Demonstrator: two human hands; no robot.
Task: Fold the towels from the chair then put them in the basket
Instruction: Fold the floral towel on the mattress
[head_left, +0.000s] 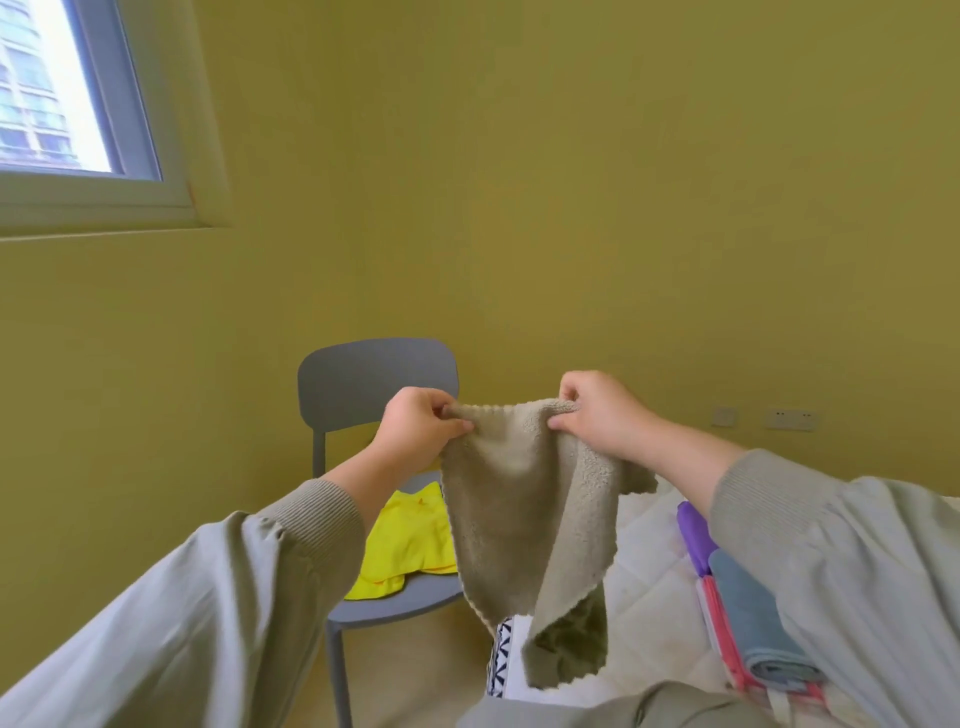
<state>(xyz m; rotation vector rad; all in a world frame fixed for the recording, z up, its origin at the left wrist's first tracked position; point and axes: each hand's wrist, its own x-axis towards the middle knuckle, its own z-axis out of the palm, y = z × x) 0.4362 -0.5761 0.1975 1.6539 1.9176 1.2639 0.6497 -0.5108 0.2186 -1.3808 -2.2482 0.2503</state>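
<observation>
Two grips, left hand (421, 431) and right hand (602, 415), pinching top edge of beige towel (519, 509); patterned basket (505, 656) mostly hidden behind.

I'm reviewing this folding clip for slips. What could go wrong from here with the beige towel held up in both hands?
The left hand and right hand pinch only the beige towel's top edge, close together, so it hangs bunched; the fold may come out crooked. Its lower corner dangles over the basket: if either grip slips, it could drop in unfolded. The yellow towel lies near the chair's seat edge and might slide off if brushed.
</observation>
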